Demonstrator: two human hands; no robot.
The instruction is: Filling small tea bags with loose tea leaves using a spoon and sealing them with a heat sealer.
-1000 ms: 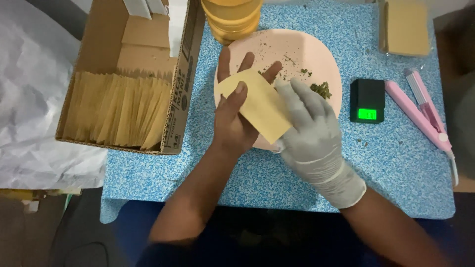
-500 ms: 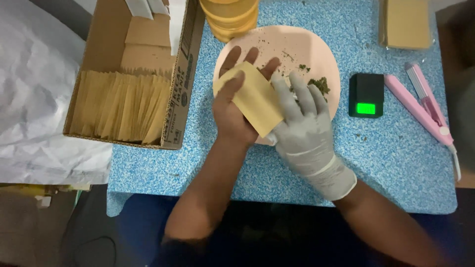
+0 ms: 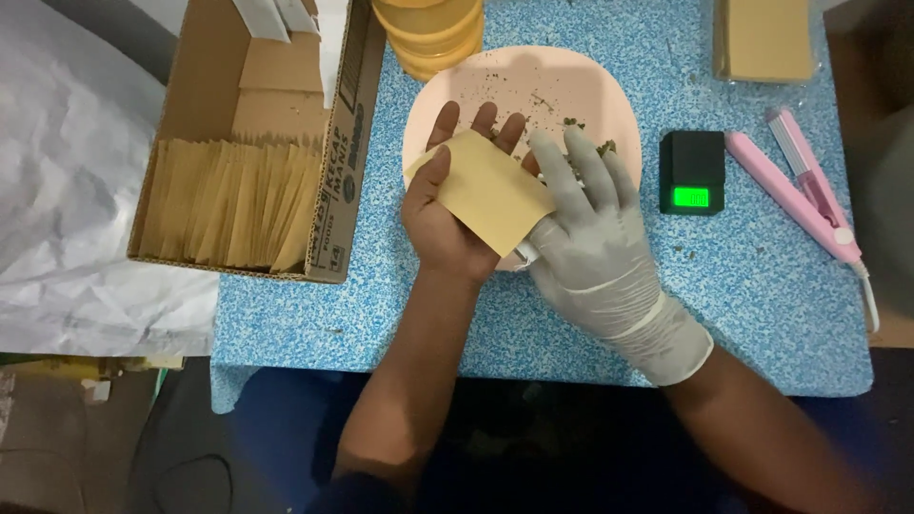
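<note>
Over the pink plate (image 3: 514,81) on the worktop (image 3: 762,286), bare left hand (image 3: 447,214) holds a tan paper pouch (image 3: 486,190), thumb clamped on top; gloved right hand (image 3: 590,238) pinches its lower corner, fingers spread.

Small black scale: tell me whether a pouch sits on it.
No, the small black scale has a bare top; the tan pouch is in the left hand over the pink plate.

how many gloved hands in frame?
1. The right hand wears a pale grey glove and rests over the pink plate. The left hand is bare, holding a tan paper pouch.
</note>
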